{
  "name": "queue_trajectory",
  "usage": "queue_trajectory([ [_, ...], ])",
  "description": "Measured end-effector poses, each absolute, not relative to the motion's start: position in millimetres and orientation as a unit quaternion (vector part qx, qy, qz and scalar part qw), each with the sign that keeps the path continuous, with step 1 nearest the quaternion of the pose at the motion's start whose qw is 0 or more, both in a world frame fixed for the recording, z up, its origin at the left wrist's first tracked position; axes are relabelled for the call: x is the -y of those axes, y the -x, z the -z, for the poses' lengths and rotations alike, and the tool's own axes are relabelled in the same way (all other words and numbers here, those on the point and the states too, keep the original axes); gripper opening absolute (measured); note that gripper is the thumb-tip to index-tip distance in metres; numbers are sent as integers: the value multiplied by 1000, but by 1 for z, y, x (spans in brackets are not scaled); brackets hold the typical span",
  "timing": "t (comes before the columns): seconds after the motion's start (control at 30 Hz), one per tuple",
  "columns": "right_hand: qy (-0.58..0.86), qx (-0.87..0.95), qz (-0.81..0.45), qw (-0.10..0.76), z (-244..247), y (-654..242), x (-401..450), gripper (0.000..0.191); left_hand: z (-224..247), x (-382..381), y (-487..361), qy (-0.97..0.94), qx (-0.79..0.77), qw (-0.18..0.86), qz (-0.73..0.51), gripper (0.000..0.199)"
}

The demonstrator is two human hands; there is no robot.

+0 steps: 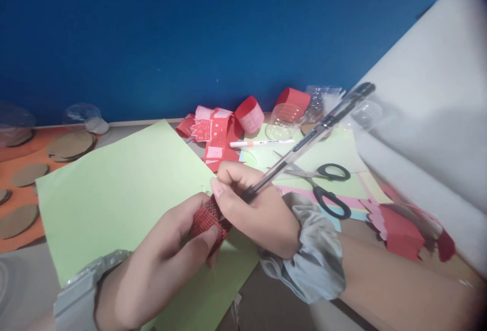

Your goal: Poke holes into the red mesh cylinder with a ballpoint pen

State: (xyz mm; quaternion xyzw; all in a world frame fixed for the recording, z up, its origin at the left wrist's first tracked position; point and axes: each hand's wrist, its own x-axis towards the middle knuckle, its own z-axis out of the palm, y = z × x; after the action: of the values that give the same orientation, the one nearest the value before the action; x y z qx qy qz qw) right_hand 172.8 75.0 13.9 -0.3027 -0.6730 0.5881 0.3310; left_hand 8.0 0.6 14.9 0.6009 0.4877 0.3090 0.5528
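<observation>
My left hand (167, 255) pinches a small red piece with a dark grid pattern (203, 218) between thumb and fingers. My right hand (254, 206) is closed around a clear pen with a black cap end (304, 143), which slants up to the right. The pen's tip is hidden by my right fingers, close to the red piece. Beneath both hands lies a large light green sheet (125, 184). Small marks show on the sheet just above the red piece.
Black-handled scissors (317, 174) lie partly open on paper sheets at the right. Red paper rings (250, 115), a white marker (262, 143) and clear plastic lids (285, 120) are behind. Cardboard discs (72, 145) rest at the left on orange paper (9, 156). Red scraps (403, 232) sit far right.
</observation>
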Motion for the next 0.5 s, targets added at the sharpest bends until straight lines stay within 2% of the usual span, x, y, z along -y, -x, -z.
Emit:
queue_trajectory([
  [0.5,290,674,-592,335,-14,-171,-76,37,-14,0,-10,-590,-505,553,-303,25],
])
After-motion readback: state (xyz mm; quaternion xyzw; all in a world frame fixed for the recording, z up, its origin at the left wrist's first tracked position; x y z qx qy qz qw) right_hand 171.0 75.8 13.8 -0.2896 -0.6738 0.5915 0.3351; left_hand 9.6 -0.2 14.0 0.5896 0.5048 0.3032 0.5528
